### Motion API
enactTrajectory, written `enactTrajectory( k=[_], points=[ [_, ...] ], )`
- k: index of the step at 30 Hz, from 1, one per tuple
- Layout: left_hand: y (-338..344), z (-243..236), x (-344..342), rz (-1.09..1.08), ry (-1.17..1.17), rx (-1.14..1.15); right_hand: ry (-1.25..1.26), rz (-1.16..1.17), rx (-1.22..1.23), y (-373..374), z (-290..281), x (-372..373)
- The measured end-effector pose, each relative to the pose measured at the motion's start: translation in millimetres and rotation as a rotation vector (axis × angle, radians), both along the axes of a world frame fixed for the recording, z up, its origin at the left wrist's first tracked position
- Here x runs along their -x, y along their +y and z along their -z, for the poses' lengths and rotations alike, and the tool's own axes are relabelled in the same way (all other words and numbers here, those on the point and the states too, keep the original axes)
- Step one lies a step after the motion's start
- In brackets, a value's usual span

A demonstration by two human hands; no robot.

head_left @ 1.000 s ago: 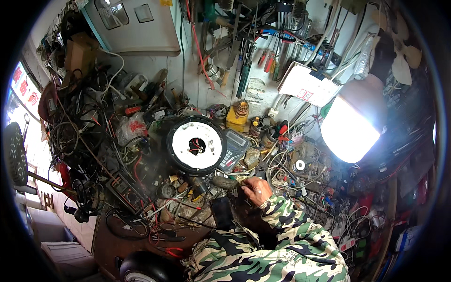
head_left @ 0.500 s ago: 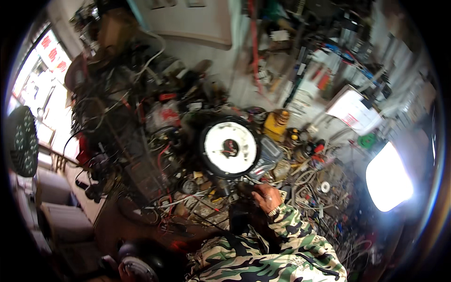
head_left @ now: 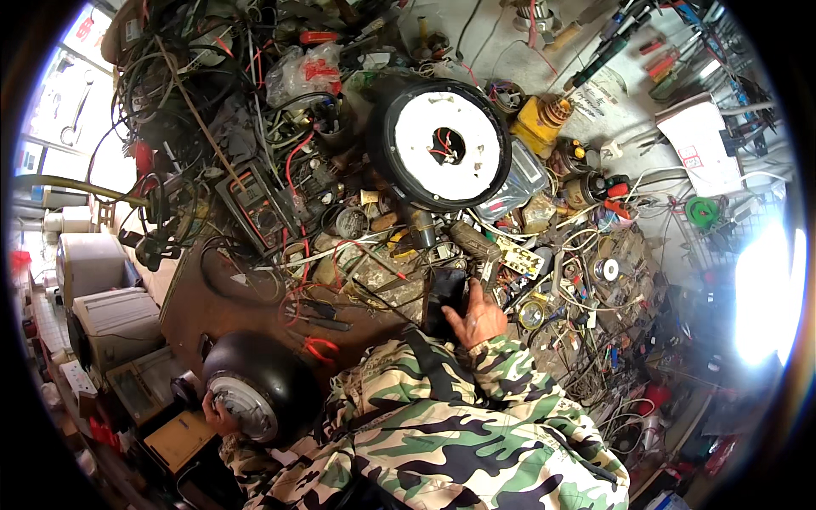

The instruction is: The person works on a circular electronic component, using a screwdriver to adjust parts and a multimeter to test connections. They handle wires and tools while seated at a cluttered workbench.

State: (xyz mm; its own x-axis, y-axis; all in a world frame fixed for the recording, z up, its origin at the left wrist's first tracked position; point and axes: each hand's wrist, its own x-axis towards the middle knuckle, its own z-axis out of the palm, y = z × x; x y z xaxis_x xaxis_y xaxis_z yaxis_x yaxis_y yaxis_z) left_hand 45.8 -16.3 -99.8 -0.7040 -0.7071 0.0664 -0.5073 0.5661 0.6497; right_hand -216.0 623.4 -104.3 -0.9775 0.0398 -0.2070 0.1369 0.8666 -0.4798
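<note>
My left hand (head_left: 219, 415) grips the metal hub side of a black small wheel (head_left: 280, 382) at the lower left. My right hand (head_left: 478, 319) rests with thumb and forefinger apart on or against a dark flat device (head_left: 440, 297), possibly a phone. A dingy cylinder (head_left: 466, 240) lies just above that hand. A round black housing with a white face and a red-wired central hole (head_left: 438, 144) sits higher up, beside a grey meter (head_left: 518, 191). Pliers with red handles (head_left: 321, 348) lie near the wheel.
A multimeter (head_left: 252, 208), tangled cables and small parts crowd the bench (head_left: 212, 297). A yellow bottle (head_left: 537, 123) stands by the wall, where tools (head_left: 663, 59) hang. A bright lamp (head_left: 765, 293) is at the right, boxy cases (head_left: 115, 331) at the left.
The view has tilted down, shifting the bench upward in frame. My right hand has moved from the dingy cylinder onto the dark device; my left hand now shows clearly at the wheel.
</note>
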Motion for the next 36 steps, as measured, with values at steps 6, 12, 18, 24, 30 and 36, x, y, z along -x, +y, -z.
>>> enactTrajectory(
  k=[6,12,18,24,30,36],
  points=[
    [-17,5,-10,0.017,-0.043,0.109,-0.224,0.053,-0.172,-44,3,-6],
    [3,-7,14,-0.021,-0.070,0.101,-0.250,0.116,-0.211,-62,13,-7],
    [-8,1,8,0.030,-0.140,0.169,-0.277,0.204,-0.108,-63,-2,-13],
    [-10,3,8,0.035,-0.112,0.218,-0.207,0.187,-0.088,8,-49,-82],
    [10,-4,14,-0.093,-0.190,0.228,-0.153,0.515,-0.472,124,-19,-101],
    [5,3,12,-0.053,-0.122,0.197,-0.269,0.441,-0.518,151,-25,-71]
  ],
)
